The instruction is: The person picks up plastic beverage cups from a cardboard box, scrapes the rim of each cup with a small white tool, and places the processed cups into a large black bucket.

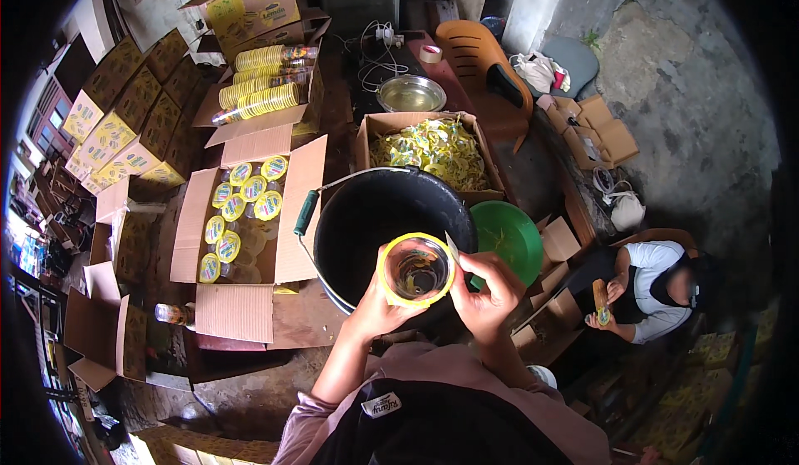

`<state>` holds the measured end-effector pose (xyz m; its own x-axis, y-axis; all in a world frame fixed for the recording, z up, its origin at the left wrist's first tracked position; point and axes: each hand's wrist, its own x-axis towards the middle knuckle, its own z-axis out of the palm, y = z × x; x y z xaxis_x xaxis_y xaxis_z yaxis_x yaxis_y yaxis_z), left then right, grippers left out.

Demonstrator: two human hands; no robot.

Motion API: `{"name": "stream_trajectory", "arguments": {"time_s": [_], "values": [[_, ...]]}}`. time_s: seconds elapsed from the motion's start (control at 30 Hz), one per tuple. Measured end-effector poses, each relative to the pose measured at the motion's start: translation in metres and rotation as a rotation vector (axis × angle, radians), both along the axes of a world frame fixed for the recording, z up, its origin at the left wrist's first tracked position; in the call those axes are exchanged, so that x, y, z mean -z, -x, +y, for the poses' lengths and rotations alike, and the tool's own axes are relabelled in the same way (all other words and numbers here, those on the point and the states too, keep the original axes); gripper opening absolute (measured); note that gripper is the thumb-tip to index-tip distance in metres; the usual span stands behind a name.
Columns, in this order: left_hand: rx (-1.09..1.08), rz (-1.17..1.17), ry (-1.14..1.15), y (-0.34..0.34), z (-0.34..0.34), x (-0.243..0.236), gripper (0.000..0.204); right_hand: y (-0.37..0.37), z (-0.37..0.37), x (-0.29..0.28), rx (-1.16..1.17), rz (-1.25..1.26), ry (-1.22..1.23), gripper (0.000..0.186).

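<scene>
My left hand (376, 305) is wrapped round a clear plastic cup (416, 277) with a yellow rim, its round mouth facing up toward me. At the cup's right side, my right hand (489, 292) pinches a thin, pointed, blade-like piece (451, 245) against the rim; its exact kind is too small to tell. Both hands are over the near edge of a large black bucket (358, 215) with a green-gripped wire handle. The inside of the cup looks dark, and I cannot tell whether anything is in it.
Left of the bucket, an open carton (193, 228) holds several yellow-lidded cups. Beyond the bucket stands a carton of yellow scraps (429, 150), with a metal bowl (411, 94) behind. A green basin (508, 244) is at right. Another person (657, 290) sits farther right, holding a cup.
</scene>
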<state>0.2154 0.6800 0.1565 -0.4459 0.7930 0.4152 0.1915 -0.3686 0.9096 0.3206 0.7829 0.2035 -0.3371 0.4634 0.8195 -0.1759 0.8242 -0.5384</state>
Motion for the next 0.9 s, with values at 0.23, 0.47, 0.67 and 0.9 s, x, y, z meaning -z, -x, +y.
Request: {"name": "stream_trajectory", "arguments": {"time_s": [0.23,0.47,0.67,0.9], "values": [[0.013,-0.046,-0.004,-0.001,-0.002,-0.008,0.071,-0.003,0.001,0.004,-0.047,-0.009,0.065,0.02],[0.038,0.008,0.046,0.004,-0.007,-0.01,0.07,-0.002,0.0,0.003,-0.011,-0.027,-0.002,0.021],[0.055,-0.172,0.016,0.007,-0.007,0.0,0.071,0.0,0.0,0.002,-0.034,-0.028,-0.032,0.023],[0.095,-0.062,0.075,0.009,-0.01,-0.006,0.074,0.001,0.001,0.003,-0.027,-0.047,0.003,0.021]]}}
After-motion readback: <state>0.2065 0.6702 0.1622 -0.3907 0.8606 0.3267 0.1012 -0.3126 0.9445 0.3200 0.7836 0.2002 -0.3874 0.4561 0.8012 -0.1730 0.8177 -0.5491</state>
